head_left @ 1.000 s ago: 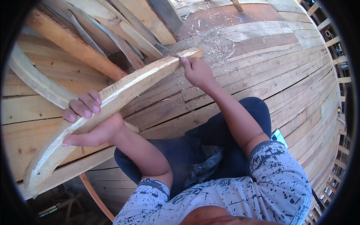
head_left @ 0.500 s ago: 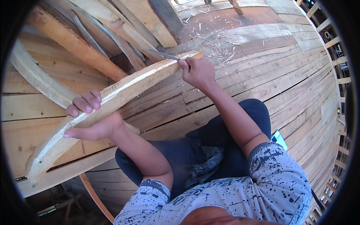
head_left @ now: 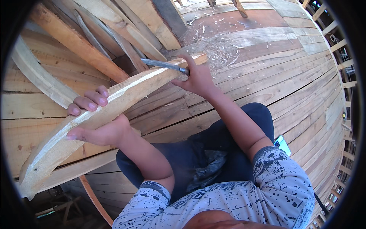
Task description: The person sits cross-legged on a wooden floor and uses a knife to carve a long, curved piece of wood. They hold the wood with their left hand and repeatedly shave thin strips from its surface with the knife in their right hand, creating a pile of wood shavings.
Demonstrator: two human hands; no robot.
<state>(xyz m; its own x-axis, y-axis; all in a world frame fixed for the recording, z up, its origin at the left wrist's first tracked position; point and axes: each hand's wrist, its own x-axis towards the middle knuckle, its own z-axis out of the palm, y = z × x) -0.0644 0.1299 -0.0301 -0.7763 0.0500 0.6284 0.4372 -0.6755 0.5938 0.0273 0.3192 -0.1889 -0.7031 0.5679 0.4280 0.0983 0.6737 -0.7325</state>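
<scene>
A curved piece of timber (head_left: 126,97) slants across from lower left to upper right, with a pale, freshly cut strip along its upper edge. My left hand (head_left: 101,120) grips it left of its middle, fingers over the far side and thumb along the near side. Close to the timber's far right end, my right hand (head_left: 196,78) holds a slim grey metal bar-like tool (head_left: 162,64). The tool lies across the timber's upper edge, pointing left. Its end inside the hand is hidden, and its exact kind cannot be made out. The right thumb stands apart from the fingers.
Planked flooring (head_left: 244,89) curves away on the right, with wood shavings (head_left: 228,53) scattered at the back. Loose boards (head_left: 82,42) lean at upper left beside another curved timber (head_left: 42,78). A phone (head_left: 282,145) lies beside my right knee.
The tool has turned so its broad grey side shows, and its tip has moved left and downward. My right thumb has spread away. The timber's lower left end has shifted slightly left and down.
</scene>
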